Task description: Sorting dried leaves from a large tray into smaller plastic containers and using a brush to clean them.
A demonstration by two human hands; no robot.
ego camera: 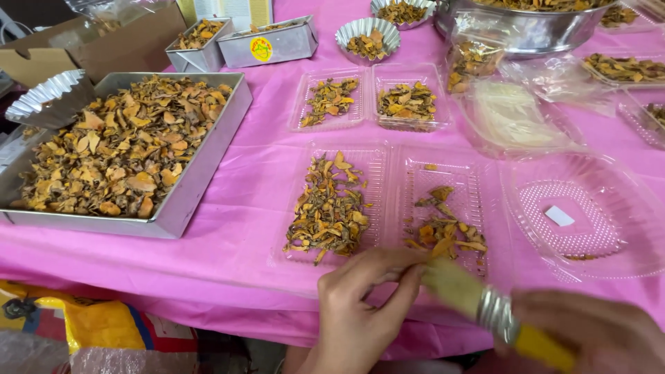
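Holding: my right hand (596,329) grips the brush (495,315) closed around its yellow handle.
Brush axis: slanted — bristles up-left, handle down-right.
Left hand (360,305): fingertips pinched on the bristle tip, nearer the tray.
Tray (443,208): just beyond the bristles, its dried slices (447,232) straight ahead of where I point.

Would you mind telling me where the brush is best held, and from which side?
Grip the brush by its yellow handle, behind the metal ferrule, coming from the lower right as the right hand does. The handle slants that way, and this probably keeps the bristles free beside the left hand.
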